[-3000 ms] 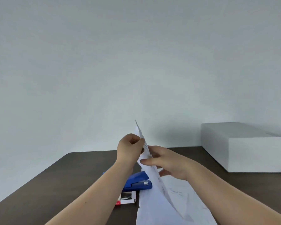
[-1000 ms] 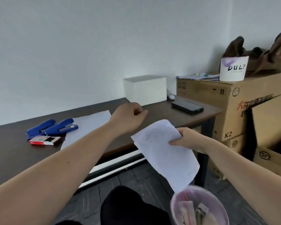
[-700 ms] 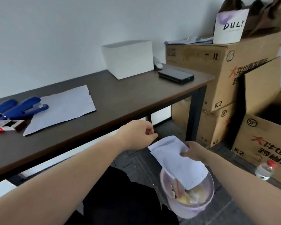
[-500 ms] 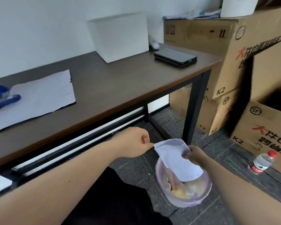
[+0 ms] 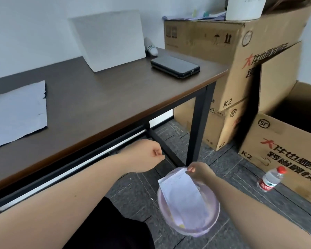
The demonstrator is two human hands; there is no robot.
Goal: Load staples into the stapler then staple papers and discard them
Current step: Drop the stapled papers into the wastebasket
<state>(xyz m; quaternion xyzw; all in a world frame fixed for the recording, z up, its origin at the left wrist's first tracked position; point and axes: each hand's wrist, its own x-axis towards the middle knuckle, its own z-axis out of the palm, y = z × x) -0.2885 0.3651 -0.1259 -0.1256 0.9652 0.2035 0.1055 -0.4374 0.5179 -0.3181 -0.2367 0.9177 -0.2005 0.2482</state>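
Observation:
The stapled white papers [image 5: 182, 196] lie mostly inside a translucent pink bin [image 5: 207, 228] on the floor. My right hand [image 5: 199, 172] pinches their top edge just above the bin's far rim. My left hand [image 5: 147, 155] hovers as a closed fist with nothing in it, left of the bin and in front of the table edge. Another white sheet [image 5: 16, 112] lies on the dark table [image 5: 101, 97] at the left. The stapler is out of view.
A white box [image 5: 109, 40] and a black phone [image 5: 175, 66] sit on the table's far right. Stacked cardboard boxes [image 5: 241, 56] stand right of the table, with an open one [image 5: 284, 146] and a water bottle [image 5: 270, 178] on the floor beside it.
My right hand has lowered the papers deeper into the bin. The view has tilted further down and right, so the stapler left the frame. My left fist stays closed.

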